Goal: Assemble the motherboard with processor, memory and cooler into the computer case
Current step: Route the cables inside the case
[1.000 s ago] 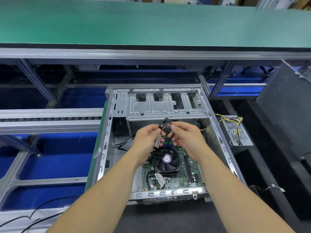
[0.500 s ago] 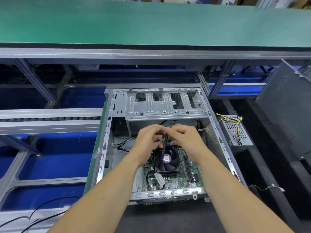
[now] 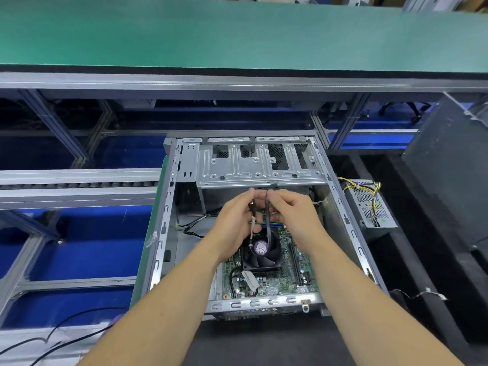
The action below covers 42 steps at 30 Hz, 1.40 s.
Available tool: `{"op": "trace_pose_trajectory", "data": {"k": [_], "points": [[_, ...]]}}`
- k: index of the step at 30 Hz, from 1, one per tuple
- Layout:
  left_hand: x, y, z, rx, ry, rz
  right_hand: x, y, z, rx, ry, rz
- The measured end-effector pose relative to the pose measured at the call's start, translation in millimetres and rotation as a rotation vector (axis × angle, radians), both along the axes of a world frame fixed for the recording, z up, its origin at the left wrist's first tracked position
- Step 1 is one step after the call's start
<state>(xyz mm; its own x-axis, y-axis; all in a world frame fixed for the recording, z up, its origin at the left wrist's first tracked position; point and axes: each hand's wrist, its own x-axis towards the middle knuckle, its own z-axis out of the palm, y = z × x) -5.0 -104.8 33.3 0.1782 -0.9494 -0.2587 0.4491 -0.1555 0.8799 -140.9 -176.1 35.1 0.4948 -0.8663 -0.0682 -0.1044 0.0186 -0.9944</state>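
From the head camera I am watching my left hand (image 3: 233,225) and right hand (image 3: 291,213) pinching a black cable (image 3: 268,220) above the fan (image 3: 261,250) on the motherboard (image 3: 290,270) inside the case (image 3: 169,207), and slack may be snagging the blades.

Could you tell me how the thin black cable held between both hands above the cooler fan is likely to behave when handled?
The thin black cable will probably be floppy: it hangs in a curve below the right hand. It looks light, since fingertips of that and the left hand alone carry it. Let go, it would likely drop onto the black square cooler fan.
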Motion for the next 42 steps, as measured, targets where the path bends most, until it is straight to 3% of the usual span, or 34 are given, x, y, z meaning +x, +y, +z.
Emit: {"op": "trace_pose_trajectory", "data": {"k": [7, 13, 20, 22, 25, 30, 33, 38, 42], "points": [[0, 1, 0, 0.068, 0.02, -0.041, 5, 7, 4, -0.073, 0.062, 0.169], [7, 0, 3, 0.162, 0.563, 0.034, 3, 8, 4, -0.059, 0.15, 0.245], [14, 2, 9, 0.291, 0.698, 0.149, 1, 8, -2, -0.179, 0.406, 0.502], [14, 1, 9, 0.3, 0.694, 0.149, 3, 11, -2, -0.237, 0.44, 0.475], [14, -3, 5, 0.322, 0.576, 0.147, 6, 10, -1, -0.275, 0.338, 0.297], [23, -7, -8, 0.28, 0.391, 0.312, -3, -4, -1, -0.316, 0.318, 0.008], [28, -7, -14, 0.28, 0.302, 0.359, -12, -11, -6, -0.272, 0.414, -0.172], [30, -8, -17, 0.293, 0.353, 0.464, -26, -24, -15, -0.161, 0.562, -0.323], [25, -5, -16, 0.265, 0.145, 0.41, -32, -31, -17, -0.106, 0.597, -0.373]]}}
